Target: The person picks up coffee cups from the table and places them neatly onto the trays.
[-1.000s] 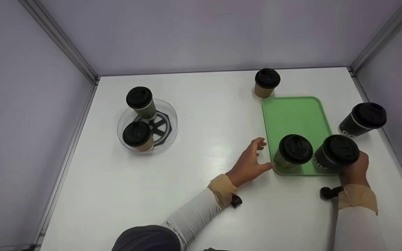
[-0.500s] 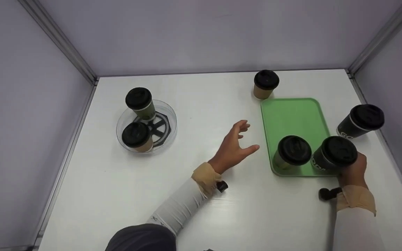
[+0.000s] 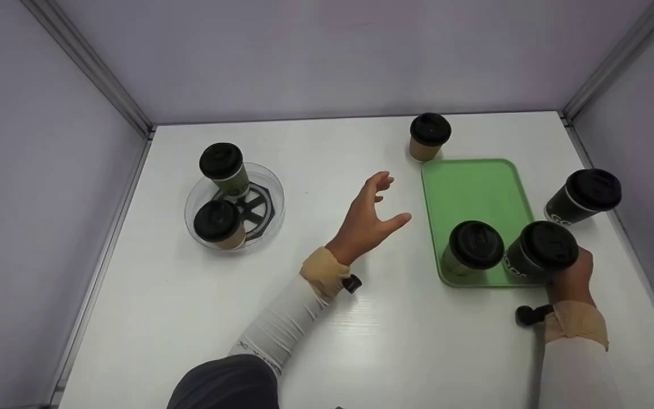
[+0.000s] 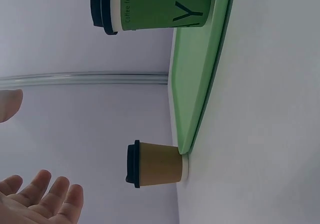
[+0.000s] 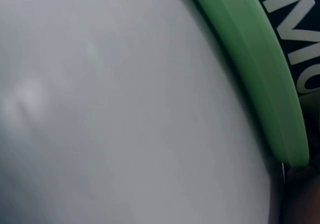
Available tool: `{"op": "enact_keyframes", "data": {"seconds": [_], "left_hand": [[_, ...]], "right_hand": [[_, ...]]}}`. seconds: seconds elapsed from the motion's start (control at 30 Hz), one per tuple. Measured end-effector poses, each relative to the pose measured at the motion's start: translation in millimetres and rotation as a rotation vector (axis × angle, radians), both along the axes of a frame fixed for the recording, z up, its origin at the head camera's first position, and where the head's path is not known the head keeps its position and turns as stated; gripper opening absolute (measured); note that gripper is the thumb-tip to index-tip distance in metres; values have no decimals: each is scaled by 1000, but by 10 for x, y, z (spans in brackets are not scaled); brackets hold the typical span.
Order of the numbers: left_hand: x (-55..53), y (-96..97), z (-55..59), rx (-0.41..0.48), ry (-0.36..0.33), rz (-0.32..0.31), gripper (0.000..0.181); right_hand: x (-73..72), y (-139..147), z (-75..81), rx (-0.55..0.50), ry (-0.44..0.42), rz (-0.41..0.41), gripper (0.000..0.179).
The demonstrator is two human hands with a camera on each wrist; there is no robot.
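My left hand (image 3: 364,221) is over the table left of the green tray (image 3: 477,190), fingers spread from the thumb and holding nothing. My right hand (image 3: 572,278) grips the right side of a black lidded coffee cup (image 3: 534,258) at the tray's near right corner; its fingers are mostly hidden behind the cup. Beside that cup, a green coffee cup (image 3: 466,255) with a black lid stands on the tray's near left corner. The left wrist view shows this green cup (image 4: 165,6) and my spread fingertips (image 4: 57,191). White lettering marks the black cup (image 5: 300,28) in the right wrist view.
A small brown lidded cup (image 3: 426,142) stands behind the tray's far left corner. Another black cup (image 3: 571,204) stands right of the tray. At left, a clear round dish (image 3: 276,196) carries a green cup (image 3: 233,182) and a brown cup (image 3: 230,238). Walls bound the table.
My left hand has drawn away from beside the green cup, moving left and toward the back of the table. My right hand and the cups hold their places.
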State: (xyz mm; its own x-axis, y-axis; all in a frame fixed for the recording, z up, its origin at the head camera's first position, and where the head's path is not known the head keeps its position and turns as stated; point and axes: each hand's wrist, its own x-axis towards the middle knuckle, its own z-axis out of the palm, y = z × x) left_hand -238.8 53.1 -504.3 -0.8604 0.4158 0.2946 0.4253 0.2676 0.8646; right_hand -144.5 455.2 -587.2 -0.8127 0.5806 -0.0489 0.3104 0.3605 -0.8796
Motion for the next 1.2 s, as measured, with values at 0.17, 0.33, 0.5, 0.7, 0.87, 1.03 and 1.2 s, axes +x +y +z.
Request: {"op": "enact_keyframes", "data": {"seconds": [0.17,0.33,0.5,0.7,0.87,1.03,1.2], "left_hand": [[-91,25,56,5,29,18,80],[-221,14,101,25,49,36,80],[-335,-3,139,33,56,54,82],[-456,-2,157,11,68,73,83],[-508,4,180,-11,69,96,83],[-527,4,196,-18,66,103,82],[-556,6,221,-13,73,104,82]], "right_hand": [[18,-18,-26,256,19,78,10],[15,-25,-33,100,34,38,15],[21,-20,-62,169,88,74,10],[19,-16,-100,130,114,57,11],[21,-17,-82,108,107,52,20],[33,-28,-56,164,139,60,17],[32,-34,-60,235,184,83,5]]}}
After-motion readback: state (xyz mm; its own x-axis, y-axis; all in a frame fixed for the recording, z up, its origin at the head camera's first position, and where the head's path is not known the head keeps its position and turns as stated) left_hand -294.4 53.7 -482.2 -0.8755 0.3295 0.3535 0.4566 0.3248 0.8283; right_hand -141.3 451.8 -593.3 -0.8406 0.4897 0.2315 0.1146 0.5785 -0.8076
